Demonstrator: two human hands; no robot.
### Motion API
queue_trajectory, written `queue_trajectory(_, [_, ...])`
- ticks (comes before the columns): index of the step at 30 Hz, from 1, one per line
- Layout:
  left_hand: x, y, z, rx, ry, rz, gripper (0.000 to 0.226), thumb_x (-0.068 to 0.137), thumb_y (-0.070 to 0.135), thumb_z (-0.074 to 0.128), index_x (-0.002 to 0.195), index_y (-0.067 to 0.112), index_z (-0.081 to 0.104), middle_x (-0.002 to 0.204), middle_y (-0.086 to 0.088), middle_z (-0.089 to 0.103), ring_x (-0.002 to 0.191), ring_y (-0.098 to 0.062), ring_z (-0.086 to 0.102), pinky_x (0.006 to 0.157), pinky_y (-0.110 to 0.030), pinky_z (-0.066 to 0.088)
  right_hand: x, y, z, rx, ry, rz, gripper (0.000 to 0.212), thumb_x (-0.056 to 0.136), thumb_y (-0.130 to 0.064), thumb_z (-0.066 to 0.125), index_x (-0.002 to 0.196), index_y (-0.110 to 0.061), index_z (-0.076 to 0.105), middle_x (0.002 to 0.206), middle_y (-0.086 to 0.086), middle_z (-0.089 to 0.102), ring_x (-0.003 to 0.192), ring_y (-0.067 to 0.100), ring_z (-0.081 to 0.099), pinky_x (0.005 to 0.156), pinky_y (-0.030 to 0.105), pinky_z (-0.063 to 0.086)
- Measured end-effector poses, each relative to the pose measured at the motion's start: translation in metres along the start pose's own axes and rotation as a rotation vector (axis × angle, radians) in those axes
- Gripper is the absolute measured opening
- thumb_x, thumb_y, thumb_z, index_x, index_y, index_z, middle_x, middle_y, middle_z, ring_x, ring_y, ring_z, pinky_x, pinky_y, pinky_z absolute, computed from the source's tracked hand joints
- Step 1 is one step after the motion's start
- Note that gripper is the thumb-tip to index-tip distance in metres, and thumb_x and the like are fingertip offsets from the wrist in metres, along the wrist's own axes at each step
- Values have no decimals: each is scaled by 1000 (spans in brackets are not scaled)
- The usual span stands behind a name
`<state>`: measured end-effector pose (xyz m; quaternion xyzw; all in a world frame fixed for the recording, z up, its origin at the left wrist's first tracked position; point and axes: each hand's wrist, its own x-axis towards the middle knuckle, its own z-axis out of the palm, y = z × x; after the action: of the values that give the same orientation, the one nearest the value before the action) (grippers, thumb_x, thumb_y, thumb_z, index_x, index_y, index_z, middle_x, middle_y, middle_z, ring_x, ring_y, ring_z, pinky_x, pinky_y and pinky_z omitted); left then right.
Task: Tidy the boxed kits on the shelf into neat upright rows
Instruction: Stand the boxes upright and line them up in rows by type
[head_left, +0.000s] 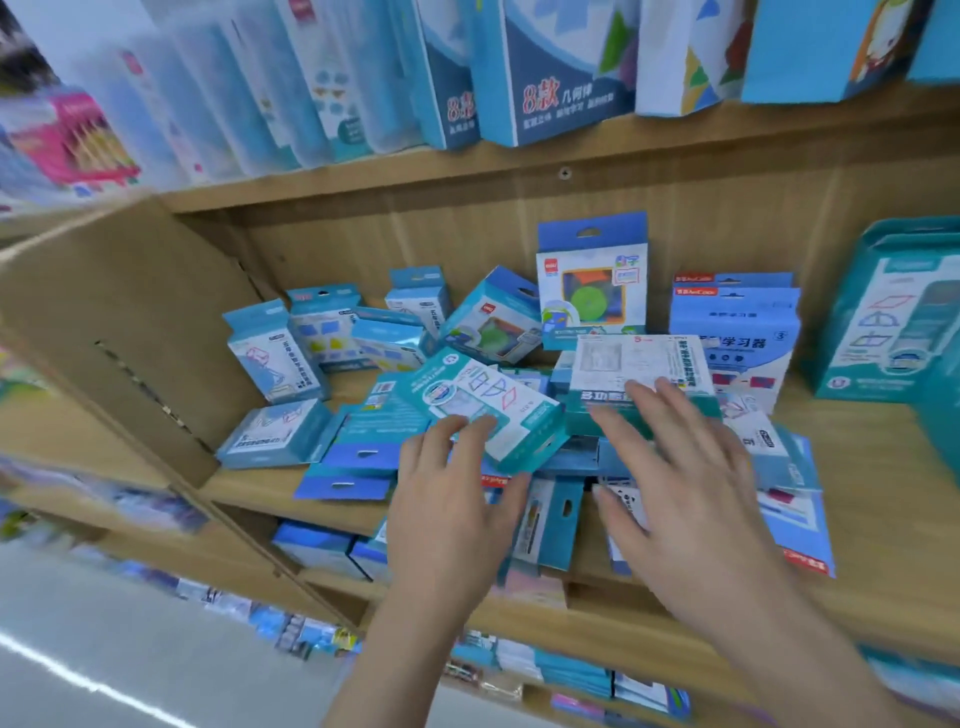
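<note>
Presently, the boxed kits (363, 436) lie in a disordered heap across the middle of the shelf (872, 467). Most are flat or tilted, and several overhang its front edge. On top of the heap a teal kit (488, 405) rests askew, face up. My left hand (452, 514) is held flat with straight fingers, the tips touching that kit's near edge. Just beside it, toward the right end, lies a white-faced kit (639, 369). My right hand (691, 493) is spread open over its near edge, gripping nothing; I cannot confirm contact. Against the back edge one kit (592, 280) stands upright, with a blue kit (737, 332) upright to its right. At the right end stands a large teal box (893, 312). The shelf above carries a row of taller boxes (540, 67).
</note>
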<state>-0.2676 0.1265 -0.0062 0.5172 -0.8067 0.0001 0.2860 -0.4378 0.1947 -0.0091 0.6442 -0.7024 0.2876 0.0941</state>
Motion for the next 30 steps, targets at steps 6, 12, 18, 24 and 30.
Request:
queue_trajectory(6, [15,-21,1,76,-149,252,51,66,54,57,109,27,63,118,0,62,104,-25,57,77,-40,55,15,-42,28,-92,-22,-10,48,60,-17,78,106,-24,66,97,2,61,91,27,54,68,39,40])
queue_trajectory(12, [25,-29,12,23,111,510,20,86,30,56,77,19,69,90,6,68,74,-21,61,55,-32,52,16,-40,36,249,82,193,33,80,-11,54,111,-21,61,93,-3,55,87,20,58,72,39,50])
queue_trajectory(18, [47,-58,-14,-109,158,465,11,92,27,51,87,22,59,86,7,67,62,-19,63,41,-32,49,22,-36,26,383,106,337,29,85,-9,60,106,-29,60,84,-14,54,81,0,53,64,11,38])
queue_trajectory(24, [92,-86,-16,71,-540,432,89,79,-1,54,142,51,17,157,12,12,128,-19,25,98,-35,38,35,-66,28,285,-37,199,33,90,-18,55,122,-25,58,102,-11,58,88,8,58,75,33,49])
queue_trajectory(30, [126,-66,-7,417,-641,846,92,74,17,67,145,30,10,152,6,16,131,-25,19,104,-49,22,52,-82,40,165,-203,223,53,93,-26,47,141,-36,27,107,-6,50,86,13,58,67,29,41])
